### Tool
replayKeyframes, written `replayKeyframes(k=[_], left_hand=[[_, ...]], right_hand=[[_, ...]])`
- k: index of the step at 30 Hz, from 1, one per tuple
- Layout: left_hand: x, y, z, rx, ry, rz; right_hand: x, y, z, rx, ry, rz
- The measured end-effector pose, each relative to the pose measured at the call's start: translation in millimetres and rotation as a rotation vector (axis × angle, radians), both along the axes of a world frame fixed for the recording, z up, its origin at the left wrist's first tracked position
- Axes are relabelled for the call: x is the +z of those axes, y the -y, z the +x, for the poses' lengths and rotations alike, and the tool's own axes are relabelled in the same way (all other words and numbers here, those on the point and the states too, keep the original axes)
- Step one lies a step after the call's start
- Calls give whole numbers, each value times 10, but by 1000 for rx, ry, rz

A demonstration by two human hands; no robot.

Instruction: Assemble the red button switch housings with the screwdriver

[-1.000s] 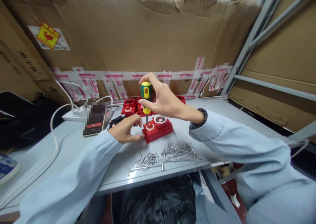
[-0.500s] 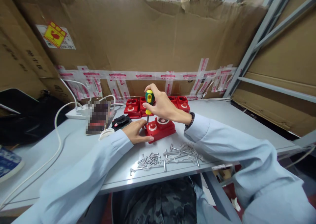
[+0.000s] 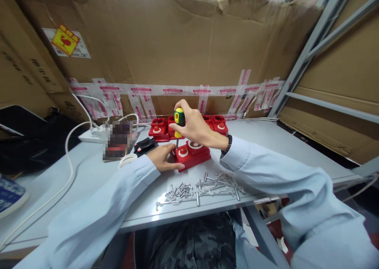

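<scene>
My right hand (image 3: 194, 126) is closed around the green and yellow handle of a screwdriver (image 3: 178, 121). The shaft points down to the back left corner of a red box-shaped unit (image 3: 194, 160); the tip is hidden behind my left fingers. A red knob with a white ring and a round dark window with a white rim sit on the unit's top. My left hand (image 3: 162, 157) grips the unit's left end, thumb along the front and fingers behind. In front of it lie a pile of small screws (image 3: 179, 192) and several metal rods with pale strings (image 3: 219, 184).
Several similar red units (image 3: 160, 130) stand in a row at the back, against a taped cardboard wall (image 3: 177, 51). A black object (image 3: 145, 145), a blurred-out phone-like item (image 3: 117, 140), a power strip (image 3: 91, 134) and white cables lie to the left. A metal frame (image 3: 308, 55) rises at the right.
The screwdriver handle has turned slightly in my right hand, its yellow patch moving left. My left hand and the red unit have stayed in place.
</scene>
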State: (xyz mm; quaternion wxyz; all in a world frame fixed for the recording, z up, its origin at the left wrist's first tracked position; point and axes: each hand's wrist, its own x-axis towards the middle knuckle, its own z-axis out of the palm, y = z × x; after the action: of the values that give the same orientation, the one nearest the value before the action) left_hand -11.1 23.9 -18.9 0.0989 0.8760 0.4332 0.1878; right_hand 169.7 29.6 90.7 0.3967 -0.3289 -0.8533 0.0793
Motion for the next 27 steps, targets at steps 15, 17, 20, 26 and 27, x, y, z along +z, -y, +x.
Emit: replayKeyframes(k=[15,17,20,26,27], left_hand=[[-13,-1,28,-22,63,-22],[-13,-3,28,-19,34,-9],[-14,-5,33,-17,3,2],[22,11,37,-38,43,-7],[31,15,35,-43,47,-10]], right_hand=[[73,44,-75,-93,203,105],[81,42,-71,-95,237,115],[83,45,-63,-101,252,116],[169,95,-120,-226,460,196],[198,105,-141,-254,500,211]])
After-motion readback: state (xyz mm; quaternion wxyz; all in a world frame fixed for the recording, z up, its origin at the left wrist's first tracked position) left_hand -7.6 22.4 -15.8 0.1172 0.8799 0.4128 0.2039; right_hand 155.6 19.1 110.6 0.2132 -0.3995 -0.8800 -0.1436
